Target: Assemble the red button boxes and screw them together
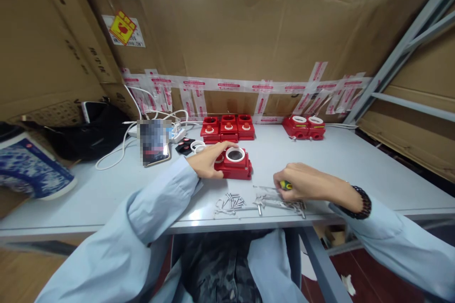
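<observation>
My left hand (207,161) grips the left side of a red box-shaped housing (237,171), which lies on the table. On top of the housing, a white ring (235,154) surrounds a dark round opening. To the right, my right hand (300,182) is closed around a screwdriver (286,184) with a yellow and green handle. Its thin shaft seems to point left, apart from the housing. Loose screws (235,200) lie in a small heap by the table's front edge. More metal hardware (284,204), hard to make out, is spread below my right hand.
Three red housings (228,129) stand at the back, and two with white rings (307,127) at the back right. Leftward are white rings (197,146), a phone (156,151), white cables (124,149) and a blue-and-white container (35,170). Cardboard (227,33) walls the table's (341,165) rear.
</observation>
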Demonstrator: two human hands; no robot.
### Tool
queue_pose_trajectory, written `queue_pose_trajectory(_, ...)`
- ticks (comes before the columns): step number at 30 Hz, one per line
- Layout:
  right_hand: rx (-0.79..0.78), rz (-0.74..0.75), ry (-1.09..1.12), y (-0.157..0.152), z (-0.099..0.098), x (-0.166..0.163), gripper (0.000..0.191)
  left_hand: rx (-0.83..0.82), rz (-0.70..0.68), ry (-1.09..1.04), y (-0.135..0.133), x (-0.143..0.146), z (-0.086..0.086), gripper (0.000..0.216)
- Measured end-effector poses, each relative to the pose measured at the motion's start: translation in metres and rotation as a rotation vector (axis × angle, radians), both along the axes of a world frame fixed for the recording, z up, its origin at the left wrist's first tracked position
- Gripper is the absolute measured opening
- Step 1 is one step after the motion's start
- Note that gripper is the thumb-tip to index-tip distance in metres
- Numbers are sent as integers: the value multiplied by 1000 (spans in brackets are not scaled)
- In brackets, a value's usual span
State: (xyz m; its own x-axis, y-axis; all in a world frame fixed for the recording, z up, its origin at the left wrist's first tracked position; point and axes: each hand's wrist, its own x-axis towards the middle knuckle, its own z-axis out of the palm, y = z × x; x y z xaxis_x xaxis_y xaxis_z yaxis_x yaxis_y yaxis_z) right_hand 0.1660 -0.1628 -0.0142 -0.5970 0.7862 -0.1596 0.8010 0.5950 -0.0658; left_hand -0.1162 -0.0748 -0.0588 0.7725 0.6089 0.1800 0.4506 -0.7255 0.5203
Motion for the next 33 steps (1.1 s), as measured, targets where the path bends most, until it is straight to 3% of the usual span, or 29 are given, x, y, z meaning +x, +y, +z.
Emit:
queue_pose_trajectory(5,128,-30,8,-1,32,5,12,68,4,-35,-3,2,1,77)
queue_pose_trajectory(9,283,20,177,1,50,0,12,189,-27,-222,-17,16,15,50)
queue_pose_trajectory(11,332,72,267,5,53,-8,13,198,-79,-269,-24,29,21,38)
queue_pose_trajectory(14,362,134,404,11,55,-24,11,143,-170,-259,-31,50,25,38)
queue_pose_trajectory(18,372,142,658,18,56,-41,8,90,-172,-162,-33,69,24,28)
queue_pose_trajectory(21,377,89,849,20,60,-43,4,40,-146,-136,-33,68,27,22)
queue_pose_trajectory(25,303,-119,1085,24,63,-30,5,-63,-107,-185,-33,48,35,31)
queue_pose_trajectory(30,-80,-230,1427,35,53,-11,8,-15,26,-236,-29,26,39,31)
queue_pose_trajectory(32,-85,-252,1498,38,47,-9,7,7,31,-228,-29,25,39,31)
queue_pose_trajectory(33,-9,-267,1497,39,45,-10,7,9,17,-214,-29,26,38,31)
